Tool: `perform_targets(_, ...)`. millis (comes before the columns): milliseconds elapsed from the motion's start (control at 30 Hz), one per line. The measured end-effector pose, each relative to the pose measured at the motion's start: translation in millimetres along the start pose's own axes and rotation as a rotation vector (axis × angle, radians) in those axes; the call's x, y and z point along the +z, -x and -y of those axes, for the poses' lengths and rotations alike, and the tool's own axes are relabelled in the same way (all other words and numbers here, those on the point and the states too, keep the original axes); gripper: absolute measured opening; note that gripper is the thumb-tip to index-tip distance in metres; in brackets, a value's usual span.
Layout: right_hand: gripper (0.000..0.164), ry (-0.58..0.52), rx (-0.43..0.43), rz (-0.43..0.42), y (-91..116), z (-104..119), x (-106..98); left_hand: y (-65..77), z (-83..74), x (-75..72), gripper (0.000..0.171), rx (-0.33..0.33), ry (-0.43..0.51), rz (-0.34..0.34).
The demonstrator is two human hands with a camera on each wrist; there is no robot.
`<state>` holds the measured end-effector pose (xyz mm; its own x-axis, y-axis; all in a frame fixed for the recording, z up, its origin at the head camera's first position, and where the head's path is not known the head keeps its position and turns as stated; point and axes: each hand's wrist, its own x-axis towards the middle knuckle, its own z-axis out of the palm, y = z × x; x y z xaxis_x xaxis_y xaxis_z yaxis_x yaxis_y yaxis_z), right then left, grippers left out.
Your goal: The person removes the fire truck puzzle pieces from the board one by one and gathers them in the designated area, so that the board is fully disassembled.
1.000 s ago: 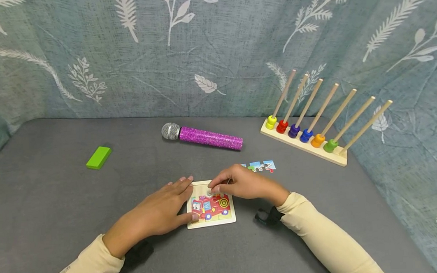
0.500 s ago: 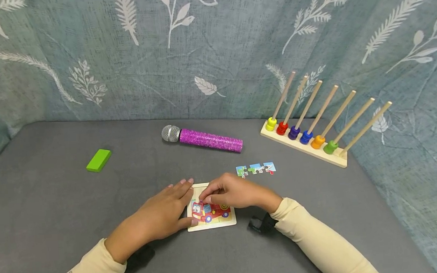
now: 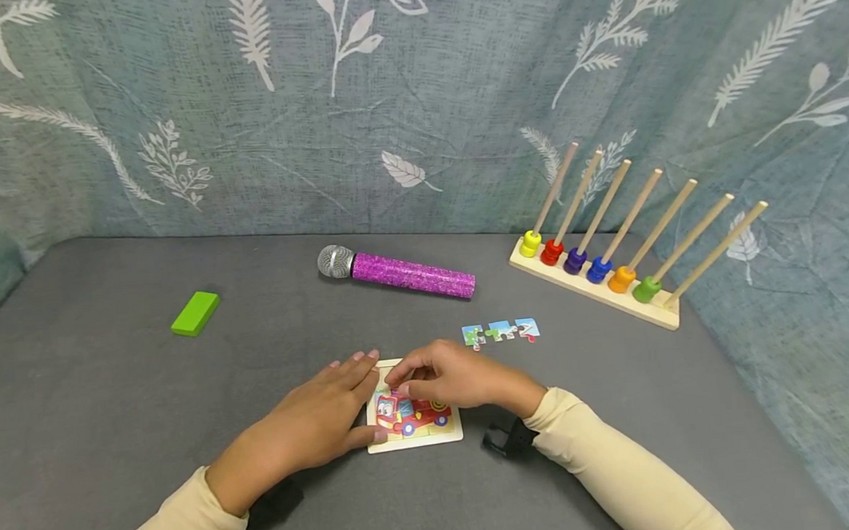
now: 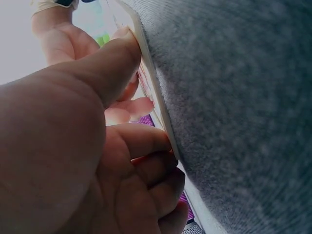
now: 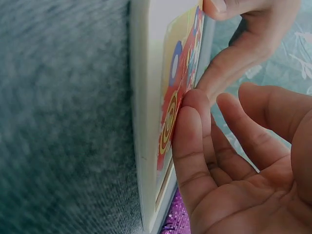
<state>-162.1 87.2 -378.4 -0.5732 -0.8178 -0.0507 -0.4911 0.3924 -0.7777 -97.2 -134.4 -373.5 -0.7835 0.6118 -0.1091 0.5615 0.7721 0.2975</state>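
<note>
A small wooden jigsaw puzzle tray (image 3: 416, 444) lies flat on the dark cloth, bearing a picture of a red truck (image 3: 424, 417) with eyes. Along its left side rests my left hand (image 3: 306, 419), the fingers fairly straight at the upper left edge and the thumb on the lower left rim. My right hand (image 3: 459, 375) reaches over the upper part of the tray. In the right wrist view its fingertips (image 5: 189, 124) touch the puzzle's surface, with the thumb (image 5: 268, 105) apart from them. The picture's upper part is partly hidden under this hand.
Several loose jigsaw pieces (image 3: 501, 331) lie in a row beyond the right hand. Behind the tray is a purple glittery microphone (image 3: 414, 276). A wooden peg stand (image 3: 591, 287) with coloured beads stands at the back right, a green block (image 3: 195, 313) at the left.
My right hand has moved left over the tray from its upper right part, where its finger and thumb were around a small piece. The left hand stays in place.
</note>
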Motion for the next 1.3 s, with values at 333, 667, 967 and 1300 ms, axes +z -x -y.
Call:
perform_targets(333, 0.019, 0.009, -0.030, 0.003, -2.4, -2.5, 1.3, 0.2, -0.8, 1.7, 0.074, 0.008, 0.000, -0.028)
perform_targets(667, 0.019, 0.006, -0.046, -0.034, -0.6, -4.3, 2.1, -2.3, 0.3, 3.0, 0.074, 0.020, 0.039, -0.027)
perform_targets(967, 0.020, 0.000, -0.065, -0.036, -0.9, -3.9, 3.0, -1.7, 1.1, 4.0, 0.075, 0.018, 0.037, -0.043)
perform_targets(1300, 0.020, -0.005, -0.089, -0.027, -3.2, -3.7, 5.1, -2.8, 1.5, 6.0, 0.075, -0.015, 0.079, -0.040)
